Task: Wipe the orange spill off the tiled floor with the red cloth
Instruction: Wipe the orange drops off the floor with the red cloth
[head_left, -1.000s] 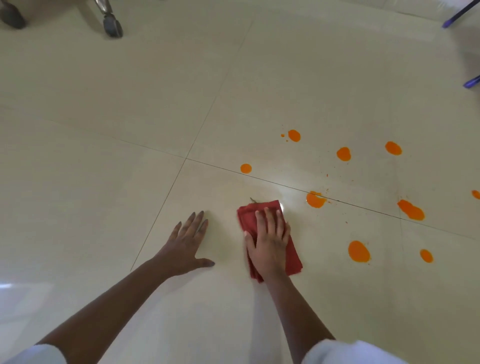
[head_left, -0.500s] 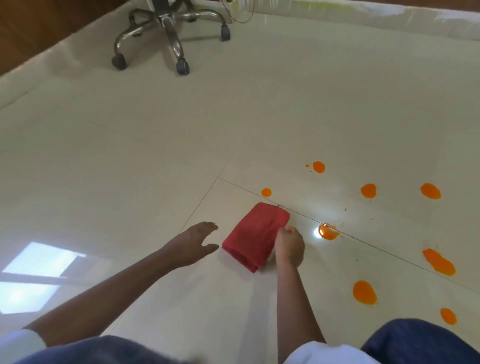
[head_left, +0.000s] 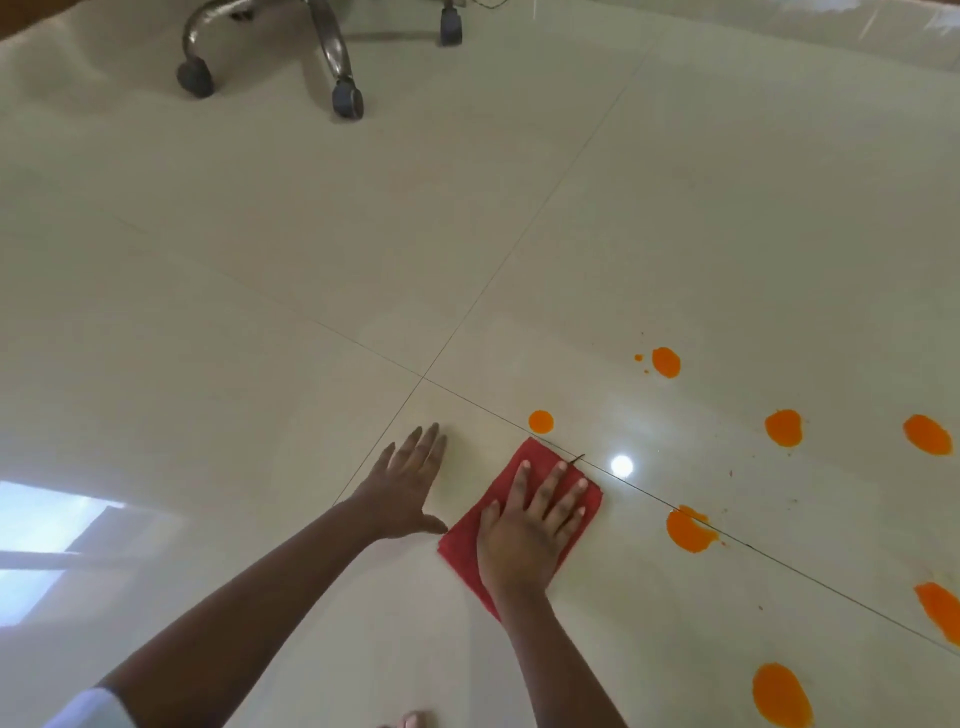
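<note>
Right hand (head_left: 524, 525) flat, fingers spread, pressing folded red cloth (head_left: 540, 470) to tiled floor (head_left: 260, 312) for wiping pressure; left hand (head_left: 408, 480) flat beside it, fingers straight, likely bracing; orange spill (head_left: 687, 531) drops beyond, unwiped; chair base (head_left: 332, 57) far

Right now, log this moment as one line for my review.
right hand: flat on red cloth | left hand: flat on floor | nearest orange spot: untouched, just past cloth | more spots: rightward
</note>
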